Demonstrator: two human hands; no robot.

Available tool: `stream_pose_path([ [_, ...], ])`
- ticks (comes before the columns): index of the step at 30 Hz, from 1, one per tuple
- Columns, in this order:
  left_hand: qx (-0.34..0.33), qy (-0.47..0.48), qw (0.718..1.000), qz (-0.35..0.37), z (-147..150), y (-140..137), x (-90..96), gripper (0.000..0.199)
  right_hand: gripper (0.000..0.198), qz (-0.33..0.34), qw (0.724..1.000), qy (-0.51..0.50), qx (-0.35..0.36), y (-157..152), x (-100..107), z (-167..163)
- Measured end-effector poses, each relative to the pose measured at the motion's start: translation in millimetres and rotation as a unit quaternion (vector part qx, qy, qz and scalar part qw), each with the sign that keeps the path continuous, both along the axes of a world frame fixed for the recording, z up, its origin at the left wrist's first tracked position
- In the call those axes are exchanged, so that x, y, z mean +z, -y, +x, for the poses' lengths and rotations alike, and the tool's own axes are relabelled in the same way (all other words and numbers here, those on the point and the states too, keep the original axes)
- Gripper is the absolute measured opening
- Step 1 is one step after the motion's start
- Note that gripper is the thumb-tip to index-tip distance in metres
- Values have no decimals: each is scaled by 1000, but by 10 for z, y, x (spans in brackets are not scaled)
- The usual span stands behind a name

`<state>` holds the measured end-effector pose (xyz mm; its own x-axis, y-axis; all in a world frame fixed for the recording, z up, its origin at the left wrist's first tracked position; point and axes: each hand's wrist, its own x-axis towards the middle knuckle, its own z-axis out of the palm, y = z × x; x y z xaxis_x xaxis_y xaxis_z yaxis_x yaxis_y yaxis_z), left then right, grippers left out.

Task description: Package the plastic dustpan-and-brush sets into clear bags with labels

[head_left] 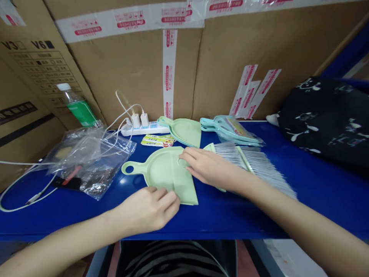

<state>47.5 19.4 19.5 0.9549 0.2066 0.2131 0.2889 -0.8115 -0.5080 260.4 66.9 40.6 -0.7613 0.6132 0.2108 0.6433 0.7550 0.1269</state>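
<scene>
Well, the biggest thing before me is the cardboard (127, 65) across the top of the frame, striped with red-and-white tape, and below it runs the blue table (323, 192). A black patterned bag (325, 123) slumps at the right edge, while clear plastic packaging (86, 154) lies crumpled at left. Right of centre, green brushes (271, 173) with pale bristles spread out beyond my wrist. The green dustpan (161, 169) lies at the middle of the frame, its holed handle pointing left. My right hand (207, 165) reaches over its right side, and my left hand (155, 207) rests at its near edge, fingers curled (I cannot tell whether they pinch the rim, since my knuckles hide the tips). Behind, a green dustpan stack (187, 130) sits beside a wrapped blue set (230, 129). A green-labelled bottle (80, 109) leans at upper left; a white power strip (157, 127) and bright cards (154, 140) lie nearer the centre. Smallest is the round green loop (180, 163), pinched between my right thumb and fingertips over the pan.
</scene>
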Motion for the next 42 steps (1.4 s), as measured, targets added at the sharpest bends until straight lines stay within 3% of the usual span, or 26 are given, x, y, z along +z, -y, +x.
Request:
stream_pose_path([
  [5,-41,39,998,-41,24,77,-101,25,21,-29,999,0,44,105,-148,-192],
  [11,-93,84,990,-59,83,128,-142,29,27,-69,982,-146,100,193,-250,-288],
  [18,-157,101,977,-107,140,151,-158,31,21,-86,959,-252,97,164,-355,-359],
  [23,-169,101,974,-108,151,140,-162,33,19,-146,936,-300,109,124,-378,-402],
  [26,-173,105,974,-101,140,138,-162,33,24,-157,941,-275,120,139,-312,-338],
  [31,-144,128,979,-68,92,123,-135,28,41,-151,973,-133,110,147,-180,-134],
  [34,-125,130,982,-59,78,90,-130,25,48,-160,979,-72,101,118,-190,-91],
  [42,-137,133,979,-75,113,77,-163,23,50,-169,980,-69,74,117,-304,-221],
])
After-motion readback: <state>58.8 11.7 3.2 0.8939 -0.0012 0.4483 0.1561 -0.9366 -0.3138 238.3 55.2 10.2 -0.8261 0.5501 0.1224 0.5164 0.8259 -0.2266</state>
